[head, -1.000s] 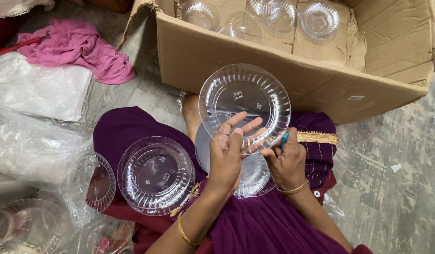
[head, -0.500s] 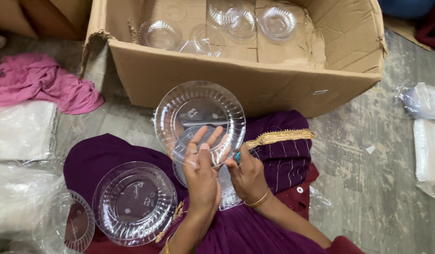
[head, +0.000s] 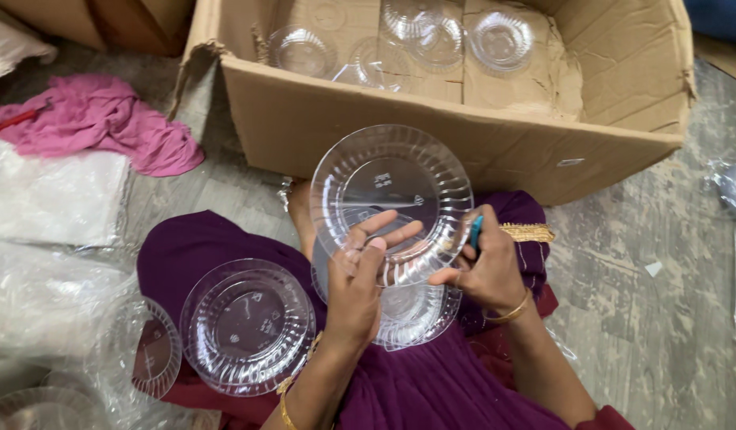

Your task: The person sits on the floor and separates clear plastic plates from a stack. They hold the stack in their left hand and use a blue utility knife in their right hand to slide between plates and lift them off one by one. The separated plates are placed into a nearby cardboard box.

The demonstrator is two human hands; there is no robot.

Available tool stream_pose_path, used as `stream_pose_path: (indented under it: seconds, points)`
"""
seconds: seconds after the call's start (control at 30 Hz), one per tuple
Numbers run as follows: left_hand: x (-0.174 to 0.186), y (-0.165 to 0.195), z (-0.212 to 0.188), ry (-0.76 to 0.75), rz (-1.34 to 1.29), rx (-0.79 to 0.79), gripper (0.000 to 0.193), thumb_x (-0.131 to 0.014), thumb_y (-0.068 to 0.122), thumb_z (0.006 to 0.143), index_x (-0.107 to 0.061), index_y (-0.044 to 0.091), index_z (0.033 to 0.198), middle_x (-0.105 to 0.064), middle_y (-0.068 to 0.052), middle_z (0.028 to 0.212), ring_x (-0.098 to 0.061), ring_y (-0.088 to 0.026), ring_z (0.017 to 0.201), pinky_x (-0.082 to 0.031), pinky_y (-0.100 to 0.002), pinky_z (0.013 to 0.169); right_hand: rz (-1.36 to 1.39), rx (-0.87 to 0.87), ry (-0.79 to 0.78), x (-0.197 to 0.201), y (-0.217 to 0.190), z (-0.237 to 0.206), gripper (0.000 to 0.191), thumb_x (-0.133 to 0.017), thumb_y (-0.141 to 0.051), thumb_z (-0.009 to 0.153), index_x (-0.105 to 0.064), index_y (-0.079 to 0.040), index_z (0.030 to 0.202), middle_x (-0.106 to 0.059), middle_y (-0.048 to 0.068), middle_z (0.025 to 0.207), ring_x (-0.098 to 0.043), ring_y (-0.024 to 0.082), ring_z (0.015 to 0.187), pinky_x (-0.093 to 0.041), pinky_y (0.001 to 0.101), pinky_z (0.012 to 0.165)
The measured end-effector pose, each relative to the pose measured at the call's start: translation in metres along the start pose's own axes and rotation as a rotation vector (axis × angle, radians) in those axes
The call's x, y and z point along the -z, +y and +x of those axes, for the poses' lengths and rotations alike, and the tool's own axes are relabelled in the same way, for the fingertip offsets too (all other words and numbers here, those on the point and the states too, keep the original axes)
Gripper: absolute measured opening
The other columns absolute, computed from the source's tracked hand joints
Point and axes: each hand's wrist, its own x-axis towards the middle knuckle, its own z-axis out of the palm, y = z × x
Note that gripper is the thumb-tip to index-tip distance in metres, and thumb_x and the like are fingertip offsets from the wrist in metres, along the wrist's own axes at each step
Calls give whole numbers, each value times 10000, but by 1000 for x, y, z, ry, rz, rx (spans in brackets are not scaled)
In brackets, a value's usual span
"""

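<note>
**platefan:** what's the weak spot in that setup?

**me:** biggest first; the box [head: 432, 135] sits right in front of my knees with more clear bowls [head: 499, 38] inside, and the plate [head: 392, 203] I'm holding hovers just over its near wall; if I tip it forward I'd guess the rim clips the cardboard; next, the stack [head: 412, 306] on my lap is directly under the held plate, so a drop lands plastic on plastic and probably cracks something; the second stack [head: 247, 325] on my left knee looks like it rests on sloping cloth, could slide off toward the plastic wrap [head: 41, 295]

**platefan:** and the grip itself?

**me:** left hand [head: 360, 283] has fingers spread across the plate's face, thumb behind I think, can't really see it; so it's pressed flat more than pinched, and smooth plastic can slip out of that; right hand [head: 483, 267] is curled on the plate's right edge while also pinching a small blue thing [head: 475, 229], can't tell what it is; sharing fingers like that is the shakiest bit, I reckon
</note>
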Motion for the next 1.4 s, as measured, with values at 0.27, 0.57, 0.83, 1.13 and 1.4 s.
stream_pose_path:
  seconds: [0.27, 0.57, 0.83, 1.13, 1.4]
  points:
    - [0, 5, 0, -32, -4, -18, 384, -416, 82, 1064, -474, -122, 1384, -682, -323, 1246, -737, -309, 1063, -625, -364, 928, -43, 57, 36, -5, 2, -6, 872, -755, -750, 577, -569, -53, 1067, -440, -84, 582, -394, 34, 515, -363, 213, 472]
    - [-2, 5, 1, -12, -34, 2, 381, -410, 85, 1059, -466, -118, 1377, -670, -327, 1248, -730, -326, 1068, -646, -373, 893, -101, 156, 110, -13, 5, -11, 830, -678, -801, 706, -533, -42, 1008, -458, -77, 604, -435, 42, 536, -398, 230, 482]
    - [1, 6, 4, 19, -60, 3, 379, -412, 80, 1066, -472, -123, 1381, -660, -345, 1258, -723, -319, 1049, -638, -350, 843, -191, 213, 149, -21, -3, -10, 737, -590, -768, 820, -493, -44, 923, -430, -42, 560, -469, 81, 478, -404, 258, 440]
    - [-8, 9, 4, 80, -125, 28, 388, -430, 94, 1040, -466, -111, 1367, -656, -340, 1251, -734, -317, 1031, -648, -343, 826, -187, 189, 199, -33, -21, -15, 720, -463, -765, 933, -510, -47, 965, -486, -36, 600, -538, 103, 502, -417, 277, 471]
    - [-8, 7, 3, 66, -111, -21, 389, -423, 96, 1063, -464, -122, 1383, -653, -351, 1272, -723, -304, 1019, -648, -341, 839, -243, 197, 219, -34, -12, -15, 738, -454, -758, 917, -551, -28, 966, -473, -2, 564, -526, 131, 472, -411, 299, 466]
